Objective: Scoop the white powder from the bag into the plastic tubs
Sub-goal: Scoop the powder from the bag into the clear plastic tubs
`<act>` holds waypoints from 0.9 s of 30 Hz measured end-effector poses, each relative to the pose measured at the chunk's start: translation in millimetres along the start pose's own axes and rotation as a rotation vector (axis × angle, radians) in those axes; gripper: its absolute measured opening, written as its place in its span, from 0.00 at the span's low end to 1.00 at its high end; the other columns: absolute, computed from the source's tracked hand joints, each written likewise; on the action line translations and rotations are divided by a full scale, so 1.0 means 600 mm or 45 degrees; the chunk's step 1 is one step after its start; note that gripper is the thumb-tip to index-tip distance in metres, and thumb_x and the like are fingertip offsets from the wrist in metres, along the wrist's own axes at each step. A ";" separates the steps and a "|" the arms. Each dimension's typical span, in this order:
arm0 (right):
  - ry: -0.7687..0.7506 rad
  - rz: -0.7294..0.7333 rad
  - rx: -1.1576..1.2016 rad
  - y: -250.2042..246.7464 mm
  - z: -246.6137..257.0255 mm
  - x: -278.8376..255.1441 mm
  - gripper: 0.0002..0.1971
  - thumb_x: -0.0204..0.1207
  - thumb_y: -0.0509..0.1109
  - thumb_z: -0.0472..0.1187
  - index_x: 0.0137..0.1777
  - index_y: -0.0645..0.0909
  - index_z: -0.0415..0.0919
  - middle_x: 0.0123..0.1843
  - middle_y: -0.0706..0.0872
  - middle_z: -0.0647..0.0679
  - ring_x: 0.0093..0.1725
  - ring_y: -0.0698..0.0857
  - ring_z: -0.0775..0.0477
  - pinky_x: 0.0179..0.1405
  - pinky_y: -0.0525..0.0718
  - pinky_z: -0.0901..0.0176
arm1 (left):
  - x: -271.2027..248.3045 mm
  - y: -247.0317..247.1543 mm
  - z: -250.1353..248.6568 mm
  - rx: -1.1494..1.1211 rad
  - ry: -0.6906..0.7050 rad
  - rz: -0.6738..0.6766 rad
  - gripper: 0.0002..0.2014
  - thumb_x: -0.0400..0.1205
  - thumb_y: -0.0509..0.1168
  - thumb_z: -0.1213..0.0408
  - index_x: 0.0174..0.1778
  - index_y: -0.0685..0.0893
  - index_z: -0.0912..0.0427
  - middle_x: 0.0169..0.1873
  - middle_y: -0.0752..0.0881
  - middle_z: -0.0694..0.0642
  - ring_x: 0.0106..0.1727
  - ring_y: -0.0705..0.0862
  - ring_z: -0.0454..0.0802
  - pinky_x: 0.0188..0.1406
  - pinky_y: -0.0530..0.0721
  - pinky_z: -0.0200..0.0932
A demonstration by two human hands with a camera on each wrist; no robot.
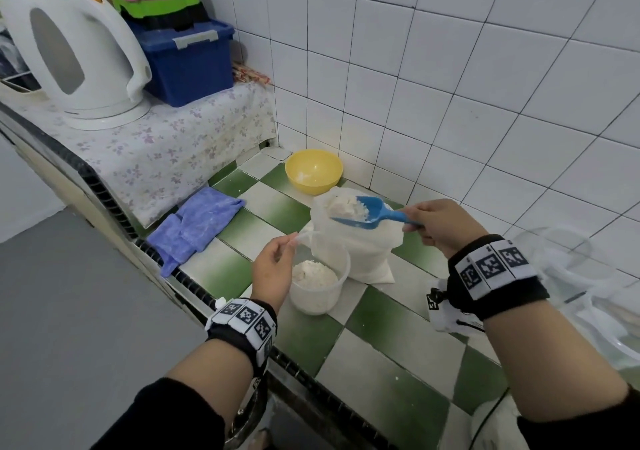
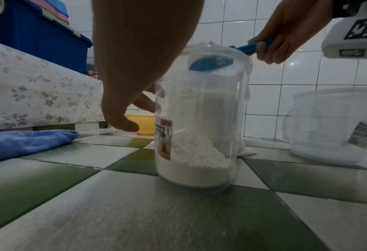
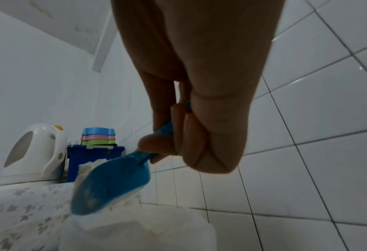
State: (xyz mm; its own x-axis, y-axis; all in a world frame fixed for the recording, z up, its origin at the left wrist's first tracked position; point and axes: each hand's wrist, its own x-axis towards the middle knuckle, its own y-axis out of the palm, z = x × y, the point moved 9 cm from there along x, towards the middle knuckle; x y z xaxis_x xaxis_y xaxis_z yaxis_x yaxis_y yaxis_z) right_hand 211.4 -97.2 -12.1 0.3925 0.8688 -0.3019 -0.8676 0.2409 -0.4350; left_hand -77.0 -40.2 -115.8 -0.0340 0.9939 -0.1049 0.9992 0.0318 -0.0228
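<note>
Blue plastic stands out in the head view: a scoop (image 1: 360, 211) heaped with white powder (image 1: 346, 206), its handle gripped in the curled fingers of the right hand (image 1: 438, 225), held over the open mouth of the bag (image 1: 360, 252). The left hand (image 1: 273, 269) pinches the bag's edge just beside the tub (image 1: 318, 285), which stands below that hand, partly filled. A yellow bowl (image 1: 313, 170) sits beyond the bag; a blue cloth (image 1: 194, 224) lies left of the left hand.

From the left wrist, the tub (image 2: 197, 118) stands upright on the checked tiles just right of the hand (image 2: 139, 59), powder piled in its lower part, the scoop (image 2: 210, 63) seen through its upper wall.

From the right wrist, the fingers (image 3: 191, 135) wrap the scoop's (image 3: 111, 183) handle, bag (image 3: 135, 229) beneath.
</note>
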 end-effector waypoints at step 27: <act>-0.844 -0.133 -0.973 0.130 0.077 -0.120 0.12 0.77 0.67 0.32 0.58 0.84 0.42 0.47 0.79 0.43 0.49 0.77 0.41 0.47 0.70 0.58 | -0.018 -0.002 -0.013 -0.099 -0.127 0.124 0.11 0.85 0.65 0.63 0.61 0.88 0.56 0.51 0.89 0.44 0.42 0.85 0.29 0.34 0.81 0.24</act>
State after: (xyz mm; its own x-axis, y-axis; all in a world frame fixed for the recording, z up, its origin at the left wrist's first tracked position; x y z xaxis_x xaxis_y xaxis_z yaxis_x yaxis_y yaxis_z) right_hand 101.2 -120.8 14.9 0.0055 0.9799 0.1992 -0.3204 0.1905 -0.9279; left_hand -77.7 -50.4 -106.9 0.0650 0.9774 -0.2012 0.9962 -0.0520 0.0692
